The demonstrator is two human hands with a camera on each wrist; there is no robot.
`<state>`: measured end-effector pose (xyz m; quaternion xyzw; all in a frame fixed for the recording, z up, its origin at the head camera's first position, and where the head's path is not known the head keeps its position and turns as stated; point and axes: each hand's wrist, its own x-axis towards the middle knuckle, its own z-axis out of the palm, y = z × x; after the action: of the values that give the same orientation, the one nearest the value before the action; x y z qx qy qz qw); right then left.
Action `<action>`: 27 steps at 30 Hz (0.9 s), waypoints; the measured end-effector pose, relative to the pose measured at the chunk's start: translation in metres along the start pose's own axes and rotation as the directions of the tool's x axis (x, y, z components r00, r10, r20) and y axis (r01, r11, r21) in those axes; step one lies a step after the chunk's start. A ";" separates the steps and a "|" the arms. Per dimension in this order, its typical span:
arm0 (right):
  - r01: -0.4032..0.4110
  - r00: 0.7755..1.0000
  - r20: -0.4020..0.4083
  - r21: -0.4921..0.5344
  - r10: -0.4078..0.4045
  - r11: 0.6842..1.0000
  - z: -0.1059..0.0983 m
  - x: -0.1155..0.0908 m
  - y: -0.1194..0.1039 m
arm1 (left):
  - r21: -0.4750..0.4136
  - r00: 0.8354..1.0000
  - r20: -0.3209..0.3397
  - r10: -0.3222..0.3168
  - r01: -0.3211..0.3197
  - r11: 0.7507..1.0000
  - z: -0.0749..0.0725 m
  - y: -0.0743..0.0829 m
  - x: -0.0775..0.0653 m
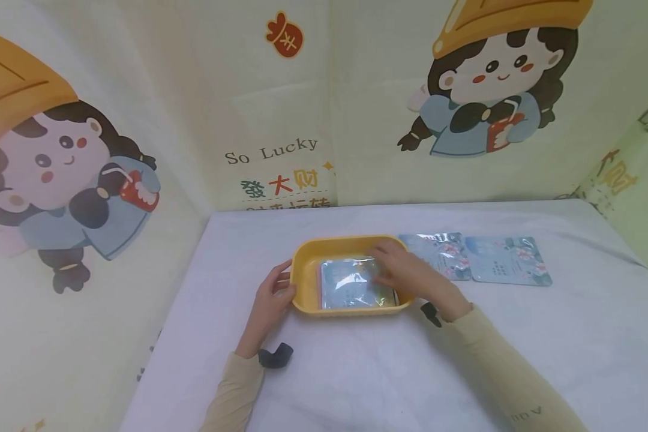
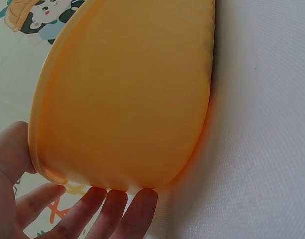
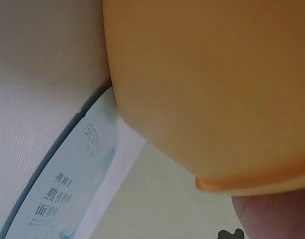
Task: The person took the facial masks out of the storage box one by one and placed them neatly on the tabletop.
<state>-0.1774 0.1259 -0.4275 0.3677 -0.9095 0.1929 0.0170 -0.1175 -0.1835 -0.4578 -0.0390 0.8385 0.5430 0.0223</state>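
Observation:
A yellow plastic tray point(image 1: 308, 312) sits on the white-covered table, with a stack of shiny blue sheet mask packets point(image 1: 351, 285) inside. At its left end, my left hand point(image 1: 270, 306) grips the tray; the left wrist view shows fingertips against the outer wall and the thumb point(image 2: 13, 149) at the rim. My right hand point(image 1: 405, 270) reaches over the right rim, its fingers down by the top packet and slightly blurred. Whether they pinch a packet is unclear. In the right wrist view the tray wall point(image 3: 202, 89) hides nearly all of that hand.
Two more blue sheet mask packets, a nearer one point(image 1: 445, 258) partly behind the right hand and a farther one point(image 1: 507, 260), lie flat to the tray's right. A cartoon-printed cloth point(image 1: 367, 120) hangs behind the table point(image 1: 356, 372).

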 end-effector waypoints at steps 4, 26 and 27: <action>-0.011 1.000 0.022 -0.008 0.011 1.000 0.003 0.001 -0.001 | 0.010 1.000 0.010 -0.002 0.002 1.000 -0.003 0.022 -0.011; 0.005 0.995 0.101 -0.110 0.006 0.994 0.012 0.005 -0.011 | 0.001 0.999 0.006 0.044 -0.044 0.999 -0.004 -0.013 0.004; 0.007 0.995 0.101 -0.119 0.005 0.993 0.013 0.006 -0.011 | 0.002 0.999 0.005 0.046 -0.046 0.999 -0.004 -0.013 0.004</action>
<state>-0.1728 0.1105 -0.4349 0.3759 -0.9189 0.1192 -0.0071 -0.1203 -0.1927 -0.4678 -0.0181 0.8396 0.5428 0.0120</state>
